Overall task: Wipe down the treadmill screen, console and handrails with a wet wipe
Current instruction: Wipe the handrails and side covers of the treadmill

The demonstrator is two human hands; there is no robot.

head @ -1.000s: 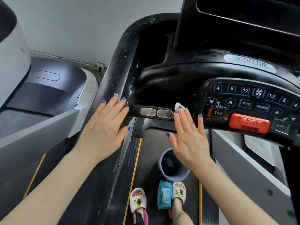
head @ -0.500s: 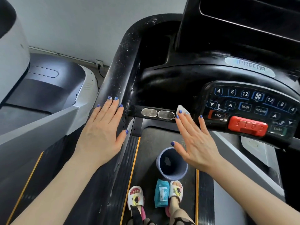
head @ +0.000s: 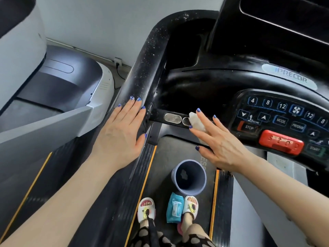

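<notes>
Partly hidden under the right hand [head: 220, 139], the wet wipe [head: 195, 122] is pressed by straight, spread fingers onto the crossbar [head: 158, 117], covering part of the second of 2 metal sensor pads [head: 172, 118]; the console [head: 277, 118] is cut off at the right edge; the left hand [head: 121, 129] is laid flat, fingers together, on the speckled handrail [head: 147, 68]; on the belt [head: 163, 157] a grey bucket [head: 189, 177] is seen, its contents unclear, near a blue wipe pack [head: 174, 207] between 2 slippered feet.
</notes>
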